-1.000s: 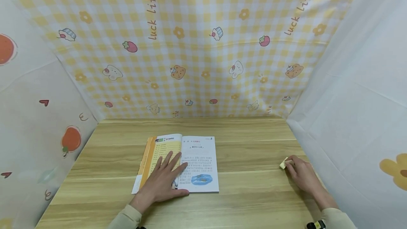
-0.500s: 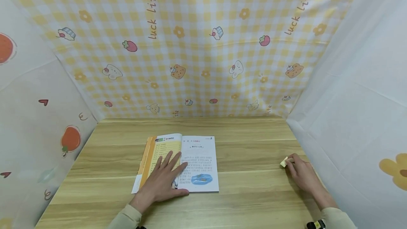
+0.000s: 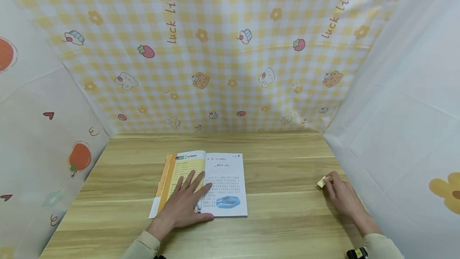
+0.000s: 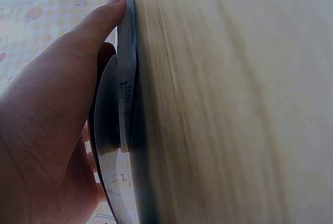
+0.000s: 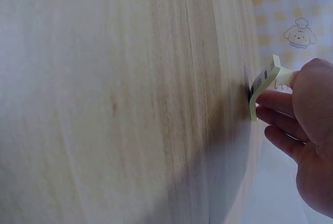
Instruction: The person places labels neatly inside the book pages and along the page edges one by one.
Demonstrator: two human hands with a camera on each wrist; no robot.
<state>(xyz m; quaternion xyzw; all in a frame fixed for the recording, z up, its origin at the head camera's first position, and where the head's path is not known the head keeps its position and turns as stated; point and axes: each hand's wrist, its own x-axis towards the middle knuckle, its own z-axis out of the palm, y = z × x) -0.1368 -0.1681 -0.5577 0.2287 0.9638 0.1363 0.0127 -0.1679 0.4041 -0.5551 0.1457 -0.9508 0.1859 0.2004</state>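
Left hand (image 3: 182,206) lies spread on the book (image 3: 228,171); right hand (image 3: 340,196) pinches a pale yellow pad (image 3: 321,183).

A soft shadow (image 5: 208,169) crosses the brightly lit tabletop (image 3: 280,219).

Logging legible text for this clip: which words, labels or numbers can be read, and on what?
"luck life": cloth, twice.
"life": the cloth again, twice, near its bottom edge.
"小人国": book, seemingly in both headings; its remaining print is too small to read.
Spine: marks too blurred to read.
Pad: dark marks, too small to read.
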